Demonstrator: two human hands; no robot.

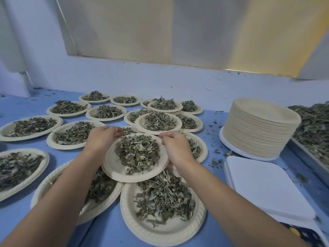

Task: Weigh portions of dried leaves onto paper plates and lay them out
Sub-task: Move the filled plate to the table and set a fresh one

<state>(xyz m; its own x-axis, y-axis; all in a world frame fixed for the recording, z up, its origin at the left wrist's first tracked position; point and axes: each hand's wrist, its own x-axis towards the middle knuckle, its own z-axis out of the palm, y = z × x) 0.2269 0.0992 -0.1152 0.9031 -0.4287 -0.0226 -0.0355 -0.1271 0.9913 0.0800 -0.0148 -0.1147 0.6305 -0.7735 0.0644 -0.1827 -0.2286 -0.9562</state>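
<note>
Lower centre: filled paper plate (162, 236) flat on blue worktop (17, 107). Just above, at frame centre, held plate (124, 173) of dried leaves (138, 154), far rim pinched by left hand (102, 138) and right hand (175, 147), overlapping neighbouring plates. Right: tall stack of empty plates (260, 129).

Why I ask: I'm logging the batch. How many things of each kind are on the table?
Filled paper plates: 18, some partly hidden
Stack of empty plates: 1
Metal tray of loose leaves: 1
White rectangular pile: 1
Total: 21
</note>
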